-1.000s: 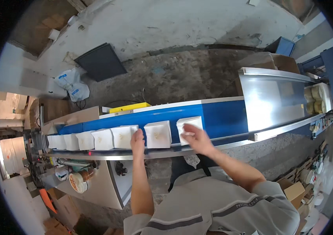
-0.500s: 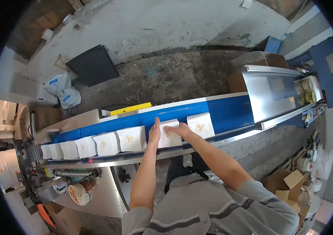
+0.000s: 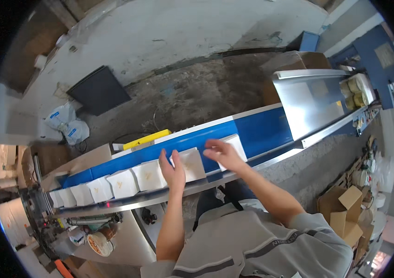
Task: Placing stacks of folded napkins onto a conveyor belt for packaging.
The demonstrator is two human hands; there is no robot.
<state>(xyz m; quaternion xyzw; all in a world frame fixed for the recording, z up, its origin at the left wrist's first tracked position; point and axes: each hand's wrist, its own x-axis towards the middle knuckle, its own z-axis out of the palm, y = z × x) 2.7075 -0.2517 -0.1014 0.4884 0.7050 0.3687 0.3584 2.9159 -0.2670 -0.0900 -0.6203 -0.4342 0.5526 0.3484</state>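
Observation:
A row of white stacks, napkin-like folded paper with a small gold print, lies along a blue conveyor belt (image 3: 261,127). My left hand (image 3: 174,174) is open, its thumb and fingers apart, at the left edge of one white stack (image 3: 193,165). Part of that stack's left side is hidden by the hand. Over the left part of the rightmost white stack (image 3: 237,147) is my right hand (image 3: 226,155), its fingers loosely bent and apart. Whether it touches that stack, I cannot tell. More stacks, such as the white stack (image 3: 148,176), lean close together to the left.
A metal rail (image 3: 160,196) runs along the belt's near side. A shiny metal chute (image 3: 305,104) stands at its right end. Beyond the belt are a yellow bar (image 3: 147,139) and a dark panel (image 3: 99,90) on the floor. An opened cardboard box (image 3: 340,208) sits at lower right.
The stack between my hands now sits close against the row on its left. My right hand has left it and moved to the rightmost stack. The whole view has turned slightly.

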